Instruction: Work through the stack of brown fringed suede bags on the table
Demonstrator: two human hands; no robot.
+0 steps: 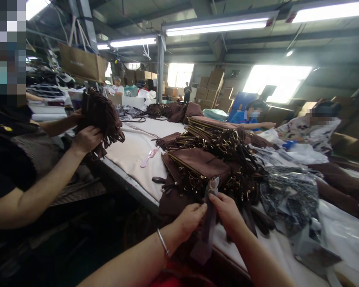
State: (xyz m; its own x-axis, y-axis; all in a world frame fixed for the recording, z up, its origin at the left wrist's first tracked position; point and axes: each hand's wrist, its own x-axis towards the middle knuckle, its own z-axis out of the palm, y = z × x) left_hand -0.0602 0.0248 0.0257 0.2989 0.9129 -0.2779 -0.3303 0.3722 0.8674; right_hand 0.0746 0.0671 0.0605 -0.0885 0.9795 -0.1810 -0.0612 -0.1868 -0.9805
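Observation:
A long, narrow clear plastic sleeve (pixel 208 229) hangs between my hands at the table edge, with what looks like a dark strap inside. My left hand (pixel 191 220), a metal bangle on its wrist, pinches the sleeve's left side. Thumb and fingers of my right hand (pixel 226 208) are closed on it near the top. Just beyond lies a brown pouch (pixel 202 162) with a gold zip, on top of a heap. More brown pouches (pixel 211 129) are stacked behind, their gold clasps and dark straps spilling to the right. The sleeve's exact contents are hard to make out.
To my left a co-worker's hands (pixel 88 139) hold a fringed brown bag (pixel 100 115). A pink comb (pixel 148 158) lies on the pale table cloth (pixel 128 147). Crumpled clear plastic bags (pixel 290 195) cover the right side. Two people sit across the table.

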